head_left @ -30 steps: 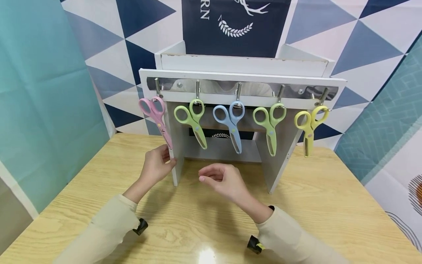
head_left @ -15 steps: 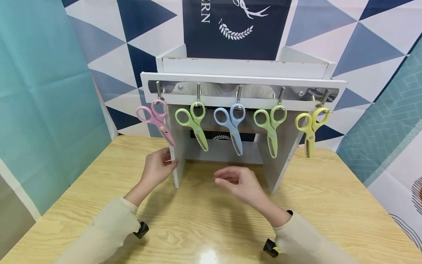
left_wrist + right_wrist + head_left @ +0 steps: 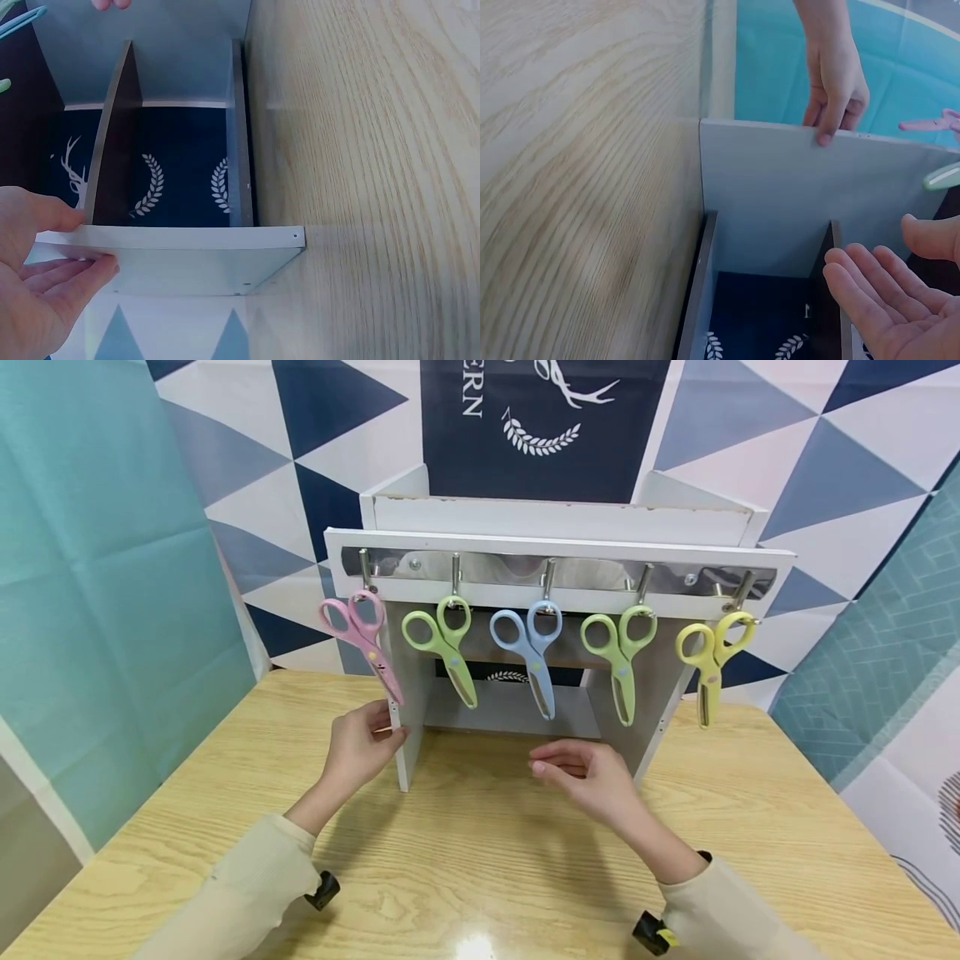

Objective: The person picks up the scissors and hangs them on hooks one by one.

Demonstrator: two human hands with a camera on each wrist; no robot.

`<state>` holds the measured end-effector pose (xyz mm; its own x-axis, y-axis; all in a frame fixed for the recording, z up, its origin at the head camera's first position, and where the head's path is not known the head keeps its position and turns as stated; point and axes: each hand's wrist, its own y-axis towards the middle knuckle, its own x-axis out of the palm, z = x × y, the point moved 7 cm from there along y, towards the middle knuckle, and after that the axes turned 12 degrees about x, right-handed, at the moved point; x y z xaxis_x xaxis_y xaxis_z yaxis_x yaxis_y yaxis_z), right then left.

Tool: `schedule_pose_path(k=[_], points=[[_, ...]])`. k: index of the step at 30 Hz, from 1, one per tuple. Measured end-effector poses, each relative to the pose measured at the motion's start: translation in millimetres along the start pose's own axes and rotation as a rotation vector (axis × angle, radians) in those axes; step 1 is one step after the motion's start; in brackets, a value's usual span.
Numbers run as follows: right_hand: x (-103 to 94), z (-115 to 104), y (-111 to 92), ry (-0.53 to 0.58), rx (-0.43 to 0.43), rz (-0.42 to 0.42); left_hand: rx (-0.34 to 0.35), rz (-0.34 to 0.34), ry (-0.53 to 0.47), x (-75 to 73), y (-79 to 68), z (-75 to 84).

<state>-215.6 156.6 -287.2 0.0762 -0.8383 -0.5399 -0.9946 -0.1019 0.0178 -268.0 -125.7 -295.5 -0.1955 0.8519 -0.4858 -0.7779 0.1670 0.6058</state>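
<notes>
My left hand (image 3: 358, 747) pinches the front edge of the left side panel (image 3: 402, 768) of a white rack (image 3: 555, 518), thumb inside and fingers outside. The left wrist view shows that grip on the panel edge (image 3: 202, 238). In front of the rack's lower opening, my right hand (image 3: 588, 777) hovers with loosely bent fingers and nothing in it; the right wrist view shows its bare palm (image 3: 915, 322). Scissors hang by one loop each from the rail hooks: pink (image 3: 367, 639), green (image 3: 450, 647), blue (image 3: 534, 652), another green (image 3: 620, 652) and yellow (image 3: 710, 656).
The rack stands on a wood-grain table (image 3: 450, 868) before a triangle-patterned cloth (image 3: 345, 410). A teal curtain (image 3: 112, 568) hangs on the left. Inside the rack are dark shelf boards (image 3: 112, 142).
My right hand has moved to the right, across the rack's opening. The pink scissors have swung a little on their hook. My left hand keeps its hold on the panel.
</notes>
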Motion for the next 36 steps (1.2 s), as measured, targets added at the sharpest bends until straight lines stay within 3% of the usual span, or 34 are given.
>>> schedule_pose_path(k=[10,14,21,27,36], points=[[-16.6,9,-3,-0.032,0.027,-0.005,0.009,-0.019,0.024,0.2,3.2,-0.6],[-20.6,10,-3,-0.048,0.017,-0.048,0.007,-0.018,0.028,-1.3,3.1,-2.8],[-31.1,18,-5,-0.179,0.009,-0.115,0.002,-0.019,0.007,-3.6,1.6,-6.1],[-45.1,30,-6,-0.298,0.063,-0.189,0.024,-0.028,0.048,-7.4,1.2,-3.3],[-69.0,56,-16,-0.339,0.110,-0.331,0.019,-0.077,0.070,-6.0,1.8,-1.5]])
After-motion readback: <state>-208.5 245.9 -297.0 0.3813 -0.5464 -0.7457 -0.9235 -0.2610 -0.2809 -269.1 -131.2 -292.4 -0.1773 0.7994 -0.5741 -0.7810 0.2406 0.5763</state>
